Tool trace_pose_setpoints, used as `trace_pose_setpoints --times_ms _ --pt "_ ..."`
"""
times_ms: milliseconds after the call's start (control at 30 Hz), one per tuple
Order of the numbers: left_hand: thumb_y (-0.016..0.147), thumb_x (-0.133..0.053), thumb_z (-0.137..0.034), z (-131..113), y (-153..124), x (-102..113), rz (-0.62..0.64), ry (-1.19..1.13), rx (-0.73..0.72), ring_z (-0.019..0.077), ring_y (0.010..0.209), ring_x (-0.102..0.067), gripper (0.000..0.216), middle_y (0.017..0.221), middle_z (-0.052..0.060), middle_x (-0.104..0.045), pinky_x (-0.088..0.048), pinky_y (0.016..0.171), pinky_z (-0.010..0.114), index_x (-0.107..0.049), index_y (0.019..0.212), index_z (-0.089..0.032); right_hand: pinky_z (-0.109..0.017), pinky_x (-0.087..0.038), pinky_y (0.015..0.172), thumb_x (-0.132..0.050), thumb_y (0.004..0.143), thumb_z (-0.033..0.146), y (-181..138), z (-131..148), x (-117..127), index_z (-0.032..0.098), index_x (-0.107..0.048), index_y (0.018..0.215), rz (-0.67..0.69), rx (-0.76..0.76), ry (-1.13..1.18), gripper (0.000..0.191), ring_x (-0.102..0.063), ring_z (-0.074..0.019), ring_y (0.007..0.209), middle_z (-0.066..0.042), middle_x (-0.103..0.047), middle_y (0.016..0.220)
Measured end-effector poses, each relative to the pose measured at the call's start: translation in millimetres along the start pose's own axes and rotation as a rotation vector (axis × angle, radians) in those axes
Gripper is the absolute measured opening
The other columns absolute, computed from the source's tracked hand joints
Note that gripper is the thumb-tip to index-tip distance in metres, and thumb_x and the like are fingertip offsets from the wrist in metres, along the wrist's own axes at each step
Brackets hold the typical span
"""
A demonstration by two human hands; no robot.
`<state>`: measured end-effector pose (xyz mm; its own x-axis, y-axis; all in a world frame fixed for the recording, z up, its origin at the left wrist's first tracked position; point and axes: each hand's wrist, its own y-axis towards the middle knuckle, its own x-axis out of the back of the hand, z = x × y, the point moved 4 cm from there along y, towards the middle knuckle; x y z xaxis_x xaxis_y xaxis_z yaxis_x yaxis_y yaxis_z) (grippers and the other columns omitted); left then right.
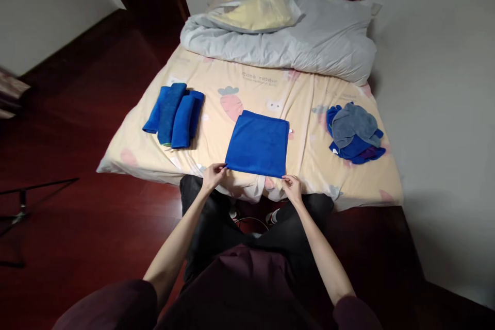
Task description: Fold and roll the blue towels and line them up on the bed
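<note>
A blue towel (258, 144) lies flat in a folded square near the front edge of the bed. My left hand (214, 177) pinches its near left corner, and my right hand (292, 187) pinches the near right corner. To the left, several rolled blue towels (181, 118) rest side by side and partly on one another. Over on the right is a loose heap of crumpled cloths (355, 131), blue with a grey one on top and a bit of dark purple showing.
The bed (270, 90) has a cream sheet with carrot and rabbit prints. A grey quilt (320, 36) and a yellow pillow in a clear cover (263, 7) lie at its far end. A wall (436, 113) runs along the right. A black stand (23, 206) is on the floor at left.
</note>
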<state>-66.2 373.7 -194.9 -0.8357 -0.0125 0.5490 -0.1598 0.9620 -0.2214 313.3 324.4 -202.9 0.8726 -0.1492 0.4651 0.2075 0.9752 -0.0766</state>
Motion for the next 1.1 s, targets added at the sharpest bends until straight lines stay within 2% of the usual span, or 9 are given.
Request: trace_pose_setpoints --times_ms 67,167,300,467,567,800,900,1000,1100 --pt "0.085 -0.066 -0.039 -3 2 0 -0.024 -0.017 0.029 0.028 0.098 -0.074 0.039 0.101 0.012 -0.078 -0.057 0.094 0.038 -0.076 0.113 -0.013 -0.035 -0.059 0.08 -0.065 0.083 0.036 4 0 -2 0.015 -0.073 0.102 -0.012 -0.062 0.055 0.029 -0.066 -0.0207 0.079 -0.01 -0.072 0.092" --pt "0.086 -0.065 -0.035 -11 4 0 -0.075 -0.047 -0.043 0.0239 0.098 -0.073 0.045 0.11 0.012 -0.077 -0.056 0.094 0.034 -0.07 0.125 -0.014 -0.031 -0.058 0.078 -0.069 0.079 0.036 11 3 -4 0.016 -0.069 0.11 -0.031 -0.07 0.152 0.037 -0.065 -0.0189 0.079 -0.009 -0.072 0.092" --pt "0.085 -0.065 -0.028 -18 9 -3 -0.052 0.033 -0.123 0.0232 0.097 -0.073 0.047 0.11 0.01 -0.076 -0.053 0.095 0.033 -0.064 0.13 -0.017 -0.025 -0.054 0.061 -0.074 0.074 0.036 16 -1 -8 0.018 -0.062 0.119 0.047 -0.182 0.229 0.05 -0.062 -0.0146 0.067 -0.003 -0.07 0.085" --pt "0.079 -0.073 -0.032 -9 19 -3 0.031 0.129 0.051 0.0283 0.101 -0.074 0.04 0.097 0.01 -0.079 -0.052 0.093 0.036 -0.065 0.115 -0.019 -0.022 -0.046 0.048 -0.076 0.071 0.037 18 -3 -2 0.02 -0.058 0.113 0.054 -0.264 0.225 0.048 -0.053 -0.01 0.05 0.002 -0.068 0.076" --pt "0.072 -0.078 -0.035 -2 20 2 0.101 0.089 0.08 0.0269 0.095 -0.075 0.035 0.088 0.006 -0.079 -0.052 0.087 0.033 -0.065 0.103 -0.022 -0.022 -0.043 0.046 -0.076 0.069 0.036 16 -3 4 0.021 -0.059 0.106 0.081 -0.245 0.214 0.043 -0.051 -0.01 0.046 0.005 -0.066 0.069" --pt "0.053 -0.086 -0.046 19 2 7 0.317 -0.06 0.084 0.0233 0.073 -0.071 0.045 0.068 0.002 -0.072 -0.051 0.069 0.03 -0.065 0.082 -0.019 -0.029 -0.055 0.066 -0.082 0.06 0.032 -3 -21 24 0.021 -0.062 0.089 0.15 -0.168 0.198 0.037 -0.069 -0.0181 0.066 0.001 -0.071 0.067" --pt "0.049 -0.088 -0.05 18 4 2 0.313 -0.088 0.095 0.0246 0.076 -0.071 0.049 0.069 0.003 -0.072 -0.052 0.07 0.031 -0.066 0.081 -0.019 -0.027 -0.053 0.061 -0.085 0.059 0.035 -6 -22 25 0.02 -0.065 0.096 0.165 -0.195 0.212 0.045 -0.069 -0.0187 0.065 0.0 -0.073 0.069" --pt "0.049 -0.089 -0.052 10 16 -2 0.278 -0.138 0.124 0.0258 0.082 -0.073 0.051 0.075 0.006 -0.075 -0.054 0.074 0.031 -0.068 0.081 -0.019 -0.022 -0.041 0.046 -0.087 0.059 0.039 0 -16 22 0.019 -0.065 0.106 0.19 -0.303 0.246 0.055 -0.059 -0.0138 0.051 -0.001 -0.074 0.072" --pt "0.048 -0.09 -0.054 -3 35 -2 0.252 -0.202 0.15 0.0262 0.088 -0.073 0.055 0.082 0.008 -0.077 -0.055 0.077 0.031 -0.07 0.084 -0.018 -0.019 -0.032 0.041 -0.089 0.059 0.04 13 -5 18 0.019 -0.065 0.107 0.187 -0.359 0.291 0.057 -0.052 -0.0101 0.046 0.0 -0.074 0.073"
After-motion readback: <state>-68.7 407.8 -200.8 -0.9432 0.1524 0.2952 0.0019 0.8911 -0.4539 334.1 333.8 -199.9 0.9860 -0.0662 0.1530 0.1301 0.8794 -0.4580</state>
